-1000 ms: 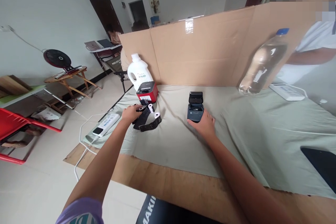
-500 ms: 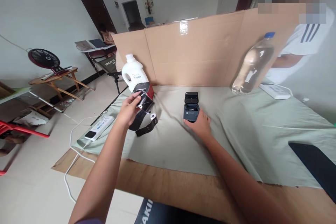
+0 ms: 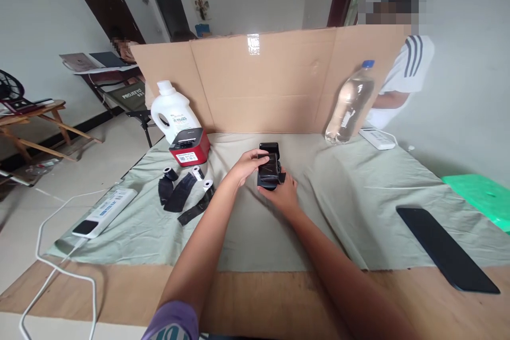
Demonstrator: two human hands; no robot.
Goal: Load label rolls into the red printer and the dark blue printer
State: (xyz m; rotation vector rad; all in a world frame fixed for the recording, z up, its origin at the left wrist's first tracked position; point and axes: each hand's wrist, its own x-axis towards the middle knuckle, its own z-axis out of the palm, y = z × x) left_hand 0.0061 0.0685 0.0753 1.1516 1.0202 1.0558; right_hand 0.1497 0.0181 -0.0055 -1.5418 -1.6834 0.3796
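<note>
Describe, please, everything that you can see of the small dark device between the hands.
The small dark device is boxy and looks like plastic. Its lid stands open at the far side. It appears to rest on the green-grey cloth, the right hand around its near right side. The left hand holds a black roll over it, hiding most of the body; whether the roll touches it is unclear.

Right of our right grip we have open tabletop until the dark slab; cardboard bars us ahead, black rolls leftward.
</note>
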